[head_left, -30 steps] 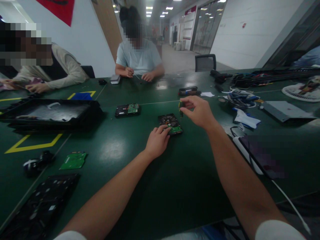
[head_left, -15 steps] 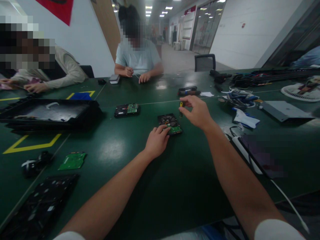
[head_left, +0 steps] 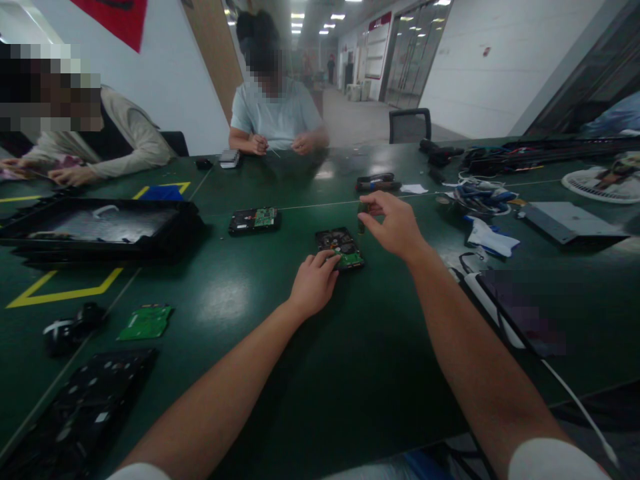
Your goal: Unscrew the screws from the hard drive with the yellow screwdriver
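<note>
My left hand (head_left: 314, 283) rests its bent fingers on the near edge of a hard drive (head_left: 334, 239), steadying it on the table. The drive lies flat, its black casing and green circuit board facing up. Beside the drive's right edge, my right hand (head_left: 393, 223) pinches a short, dark screwdriver (head_left: 361, 220) between thumb and fingers. It stands upright and apart from the drive; its tip is too small to make out.
A second hard drive (head_left: 254, 219) lies farther left. A loose green circuit board (head_left: 146, 322) and a black panel (head_left: 83, 407) are near left, below a black tray (head_left: 100, 227). At right are a glove (head_left: 493, 237), cables (head_left: 480, 197) and a metal case (head_left: 573, 221). Two people sit opposite.
The screwdriver has turned in my right hand, so its yellow patch is out of sight. My left hand and the drive are still. Across the table, a person's hand has lifted.
</note>
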{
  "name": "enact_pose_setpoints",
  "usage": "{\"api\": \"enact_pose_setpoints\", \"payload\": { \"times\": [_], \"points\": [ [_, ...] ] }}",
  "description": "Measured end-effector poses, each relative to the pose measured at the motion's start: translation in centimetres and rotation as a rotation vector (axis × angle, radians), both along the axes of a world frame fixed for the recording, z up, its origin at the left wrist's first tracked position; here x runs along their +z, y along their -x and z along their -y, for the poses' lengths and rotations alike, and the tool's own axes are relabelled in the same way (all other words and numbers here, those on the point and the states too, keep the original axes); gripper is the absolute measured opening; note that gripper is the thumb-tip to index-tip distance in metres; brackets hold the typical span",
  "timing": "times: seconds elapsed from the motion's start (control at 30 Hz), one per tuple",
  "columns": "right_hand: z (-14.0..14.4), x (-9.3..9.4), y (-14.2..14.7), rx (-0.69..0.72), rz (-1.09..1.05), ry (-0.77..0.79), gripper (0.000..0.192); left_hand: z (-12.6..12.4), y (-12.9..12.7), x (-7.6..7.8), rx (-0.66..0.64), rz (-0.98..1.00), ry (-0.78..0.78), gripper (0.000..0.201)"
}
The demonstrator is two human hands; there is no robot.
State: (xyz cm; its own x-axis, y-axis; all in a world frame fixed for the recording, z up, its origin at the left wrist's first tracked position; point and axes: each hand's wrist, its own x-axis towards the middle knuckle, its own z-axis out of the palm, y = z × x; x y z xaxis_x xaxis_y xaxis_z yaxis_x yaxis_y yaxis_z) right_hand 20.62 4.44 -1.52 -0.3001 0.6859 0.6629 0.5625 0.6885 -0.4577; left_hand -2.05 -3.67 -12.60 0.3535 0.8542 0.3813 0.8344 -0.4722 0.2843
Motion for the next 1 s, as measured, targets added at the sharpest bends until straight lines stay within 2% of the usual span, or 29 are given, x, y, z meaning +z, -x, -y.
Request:
{"api": "enact_pose_setpoints", "payload": {
  "times": [0.13, 0.37, 0.53, 0.77, 1.0],
  "points": [
    [-0.19, -0.13, 0.02, -0.037, -0.086, 0.032, 0.026, -0.04, -0.02, -0.06, 0.001, 0.004, -0.008, 0.042],
    [-0.42, -0.06, -0.24, -0.080, 0.021, -0.015, 0.025, -0.02, -0.10, 0.14, -0.002, -0.001, -0.016, 0.041],
    [-0.38, -0.04, -0.31, -0.120, -0.039, 0.024, 0.026, 0.06, -0.05, 0.24, 0.000, -0.005, -0.005, 0.042],
    [-0.20, 0.06, -0.14, -0.027, 0.036, 0.008, 0.034, -0.02, 0.02, 0.02, -0.007, 0.006, -0.010, 0.042],
    [-0.12, 0.10, -0.18, -0.068, -0.056, 0.066, 0.033, 0.02, -0.04, 0.02, -0.006, 0.022, -0.008, 0.042]
  ]
}}
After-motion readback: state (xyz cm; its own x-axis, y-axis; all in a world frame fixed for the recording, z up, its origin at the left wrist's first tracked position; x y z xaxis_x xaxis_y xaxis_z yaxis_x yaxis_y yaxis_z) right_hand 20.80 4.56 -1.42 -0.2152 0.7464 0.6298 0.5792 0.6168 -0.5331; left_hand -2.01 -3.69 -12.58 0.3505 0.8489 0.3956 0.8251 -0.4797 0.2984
